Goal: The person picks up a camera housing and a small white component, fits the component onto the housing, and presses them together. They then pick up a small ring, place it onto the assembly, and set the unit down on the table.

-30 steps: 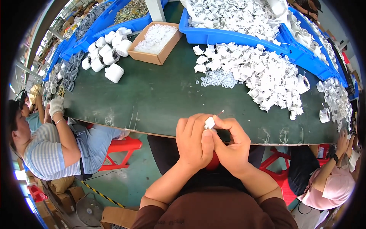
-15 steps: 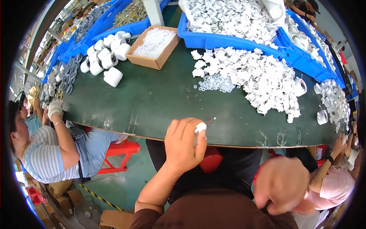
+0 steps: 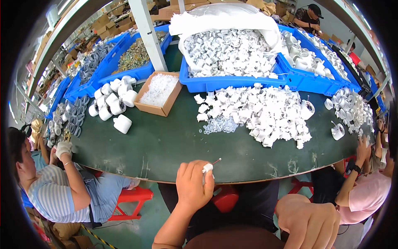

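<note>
Just past the table's front edge, my left hand (image 3: 195, 186) is closed, with thumb and fingers pinching a small white plastic part (image 3: 207, 167). A thin reddish-brown pin (image 3: 217, 161) with a pale tip sticks out of that part, up and to the right. My right hand (image 3: 309, 220) is low at the right, close to the camera, in front of my body and away from the table. Its fingers bend downward and the fingertips pass out of view at the lower edge, so whether it holds anything cannot be seen.
On the green table (image 3: 166, 149) lie a heap of white plastic parts (image 3: 265, 112), small clear rings (image 3: 219, 124) and white round fittings (image 3: 112, 99). A cardboard box (image 3: 159, 108) holds translucent pieces. Blue bins (image 3: 236, 84) stand behind. Co-workers sit at left (image 3: 58, 186) and right (image 3: 369, 191).
The view has tilted up, so the table and bins sit lower in it. My left hand keeps its pinch on the white part. My right hand has turned, its fingers now pointing downward.
</note>
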Available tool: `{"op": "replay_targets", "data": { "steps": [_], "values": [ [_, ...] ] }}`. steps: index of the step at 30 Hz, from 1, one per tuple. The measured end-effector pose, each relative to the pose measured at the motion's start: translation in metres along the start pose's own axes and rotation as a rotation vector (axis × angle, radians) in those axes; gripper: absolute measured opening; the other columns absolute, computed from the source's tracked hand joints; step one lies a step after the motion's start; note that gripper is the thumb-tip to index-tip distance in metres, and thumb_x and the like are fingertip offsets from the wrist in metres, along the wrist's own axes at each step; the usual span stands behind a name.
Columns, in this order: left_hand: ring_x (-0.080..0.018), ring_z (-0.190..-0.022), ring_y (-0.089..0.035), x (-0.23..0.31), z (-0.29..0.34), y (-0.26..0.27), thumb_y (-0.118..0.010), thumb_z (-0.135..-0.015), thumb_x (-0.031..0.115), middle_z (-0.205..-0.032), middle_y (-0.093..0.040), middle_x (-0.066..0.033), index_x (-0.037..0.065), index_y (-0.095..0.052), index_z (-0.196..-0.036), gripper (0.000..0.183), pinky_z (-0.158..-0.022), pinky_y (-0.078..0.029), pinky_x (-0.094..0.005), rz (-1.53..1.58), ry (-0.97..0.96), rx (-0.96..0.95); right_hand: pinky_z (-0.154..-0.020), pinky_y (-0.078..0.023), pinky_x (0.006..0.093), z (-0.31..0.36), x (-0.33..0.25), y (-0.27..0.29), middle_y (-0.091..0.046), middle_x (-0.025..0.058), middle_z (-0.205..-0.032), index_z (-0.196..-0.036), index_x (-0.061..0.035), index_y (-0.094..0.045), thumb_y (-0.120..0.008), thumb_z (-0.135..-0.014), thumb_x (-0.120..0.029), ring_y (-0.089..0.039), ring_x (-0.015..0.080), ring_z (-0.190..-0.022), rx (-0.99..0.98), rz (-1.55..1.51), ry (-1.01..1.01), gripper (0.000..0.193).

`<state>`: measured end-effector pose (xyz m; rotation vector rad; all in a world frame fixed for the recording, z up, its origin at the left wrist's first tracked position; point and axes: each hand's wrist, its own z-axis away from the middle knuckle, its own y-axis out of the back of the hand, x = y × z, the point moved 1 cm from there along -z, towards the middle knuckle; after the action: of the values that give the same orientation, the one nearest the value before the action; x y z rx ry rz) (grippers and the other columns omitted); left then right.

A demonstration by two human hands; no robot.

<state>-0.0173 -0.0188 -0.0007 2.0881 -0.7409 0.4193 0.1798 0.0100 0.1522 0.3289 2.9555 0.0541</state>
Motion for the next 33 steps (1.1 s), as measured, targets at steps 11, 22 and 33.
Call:
{"op": "replay_targets", "data": {
  "steps": [11, 22, 33],
  "values": [
    [-0.0318, -0.082, -0.059, -0.005, 0.003, -0.004, -0.068, -0.083, 0.009, -0.1, -0.067, -0.0122, 0.004, -0.064, -0.104, 0.023, -0.075, -0.047, -0.0404, 0.062, 0.039, 0.028, -0.072, -0.054, 0.032, 0.023, 0.022, 0.024, -0.061, 0.0055, -0.072, -0.076, 0.0002, -0.065, -0.067, -0.095, -0.019, -0.059, 0.0162, -0.067, 0.463, 0.441, -0.849, 0.028],
    [-0.032, -0.08, -0.061, -0.004, -0.001, -0.005, -0.074, -0.079, 0.007, -0.097, -0.069, -0.0111, 0.004, -0.065, -0.103, 0.026, -0.073, -0.049, -0.0392, 0.09, -0.019, 0.069, -0.076, -0.049, 0.0405, 0.131, 0.139, 0.107, -0.062, 0.0105, -0.086, -0.09, -0.0054, -0.074, -0.074, -0.084, -0.01, -0.059, 0.0304, -0.087, -0.228, 1.502, -0.982, 0.008],
    [-0.0363, -0.094, -0.06, 0.001, 0.001, -0.003, -0.07, -0.081, 0.009, -0.105, -0.067, -0.0138, 0.002, -0.064, -0.104, 0.025, -0.085, -0.046, -0.0437, 0.121, 0.008, -0.018, -0.076, -0.049, 0.0466, 0.15, 0.15, 0.089, -0.065, 0.0156, -0.086, -0.085, -0.0046, -0.062, -0.065, -0.081, -0.007, -0.063, 0.0377, -0.088, -0.048, 1.294, -1.02, 0.005]
  ]
}}
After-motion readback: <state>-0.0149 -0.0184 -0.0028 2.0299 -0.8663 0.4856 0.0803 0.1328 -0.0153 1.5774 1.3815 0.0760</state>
